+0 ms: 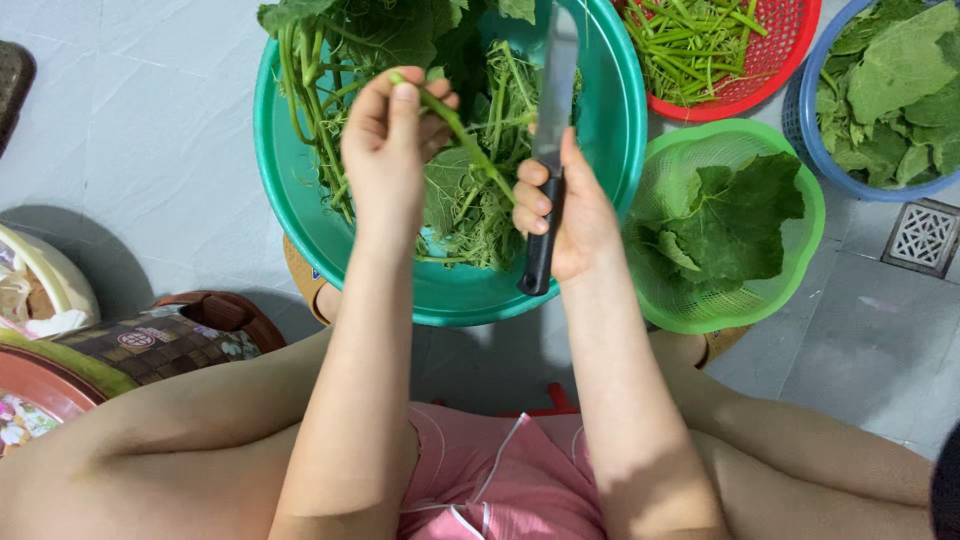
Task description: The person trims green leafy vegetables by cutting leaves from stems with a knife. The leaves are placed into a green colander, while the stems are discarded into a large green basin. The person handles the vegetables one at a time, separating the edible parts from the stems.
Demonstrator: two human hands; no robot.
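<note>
**Stem and knife over the teal basin**

Left hand (385,140) pinched shut on one green vegetable stem (462,135), held slantwise above the teal basin (300,215). Right hand (565,215) clenched round the black handle of a kitchen knife (553,110), blade pointing away, upper end of the blade cut off by the top edge. Lower end of the stem passing close to the right fingertips; touching or not, hard to tell.

Basin heaped with tangled stems and leaves (340,70), far rim out of view. To the right, a green mesh basket (800,260) with large leaves; beyond it a red basket (790,50) of trimmed stems and a blue basket (812,140) of leaves, both cropped by the frame. Floor drain grate (925,235) at far right.

At left, a patterned brown cushion (150,345) with a small round pale label, half hidden behind a knee. Beside it a white bag (45,285) and a reddish tray (35,385), contents too cut off to make out.
</note>
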